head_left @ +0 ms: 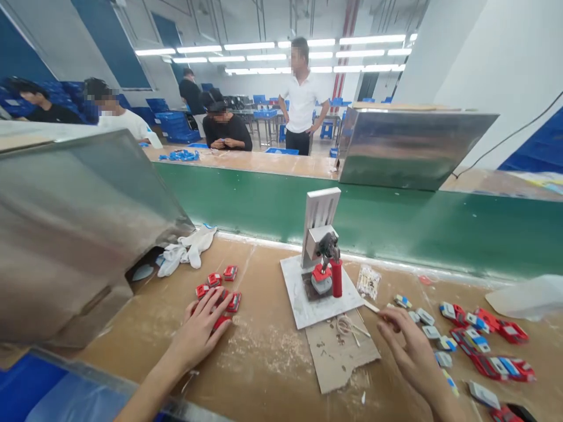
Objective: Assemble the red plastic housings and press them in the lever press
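My left hand [200,331] lies over a cluster of small red and grey parts [230,273], its fingers stretched out and resting on some of them. Some parts under it are hidden. My right hand [407,337] pinches a thin pale stick [372,306] near the corner of a metal base plate [299,305]. On that plate stands a toggle clamp [328,246] with a red handle [336,278]. Beneath the clamp sits a grey part with a red top [322,281].
Right of the plate lie a bag of cotton swabs [368,281] and several grey and red parts [475,340]. A torn cardboard piece [338,357] is in front. White gloves [187,252] lie by a metal box [79,234]. A green conveyor [246,193] runs behind; people are beyond it.
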`<act>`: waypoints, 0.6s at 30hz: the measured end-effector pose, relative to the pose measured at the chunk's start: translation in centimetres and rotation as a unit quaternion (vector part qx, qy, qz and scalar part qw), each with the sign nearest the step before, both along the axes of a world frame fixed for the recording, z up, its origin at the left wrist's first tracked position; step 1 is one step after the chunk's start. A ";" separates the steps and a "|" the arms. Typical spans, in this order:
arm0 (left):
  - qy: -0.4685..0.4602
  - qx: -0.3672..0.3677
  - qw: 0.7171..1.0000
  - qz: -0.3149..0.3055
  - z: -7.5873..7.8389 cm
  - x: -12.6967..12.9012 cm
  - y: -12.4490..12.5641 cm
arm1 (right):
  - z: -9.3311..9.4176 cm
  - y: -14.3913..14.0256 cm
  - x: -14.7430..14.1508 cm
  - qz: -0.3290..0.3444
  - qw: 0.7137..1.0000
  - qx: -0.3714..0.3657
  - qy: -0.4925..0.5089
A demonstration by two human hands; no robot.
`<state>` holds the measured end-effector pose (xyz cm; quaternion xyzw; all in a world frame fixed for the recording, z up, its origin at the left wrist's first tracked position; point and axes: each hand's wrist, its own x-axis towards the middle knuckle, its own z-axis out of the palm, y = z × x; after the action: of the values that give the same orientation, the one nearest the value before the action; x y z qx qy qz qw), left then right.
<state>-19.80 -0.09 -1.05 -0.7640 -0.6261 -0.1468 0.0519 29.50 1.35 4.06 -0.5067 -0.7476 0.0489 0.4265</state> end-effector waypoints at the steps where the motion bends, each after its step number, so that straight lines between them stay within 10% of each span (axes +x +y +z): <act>1: 0.001 0.000 1.000 -0.004 -0.3 0.0 -0.6 | 0.1 -0.1 0.3 -0.015 1.000 0.008 0.009; 9: -0.115 -0.004 0.992 -0.048 -0.8 0.8 -1.0 | 3.7 0.2 0.6 0.006 0.999 -0.033 0.026; 14: -0.158 0.017 0.987 -0.027 -0.1 0.7 -1.3 | 2.1 0.3 0.8 0.031 0.995 -0.090 0.014; 18: -0.247 0.168 0.950 0.085 1.3 2.3 -1.9 | 1.0 -0.2 2.5 0.046 0.990 -0.130 -0.002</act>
<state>-17.50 -2.02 0.23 -0.6280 -0.6481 -0.4293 0.0356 31.99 1.14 5.10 -0.5233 -0.7580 0.1645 0.3530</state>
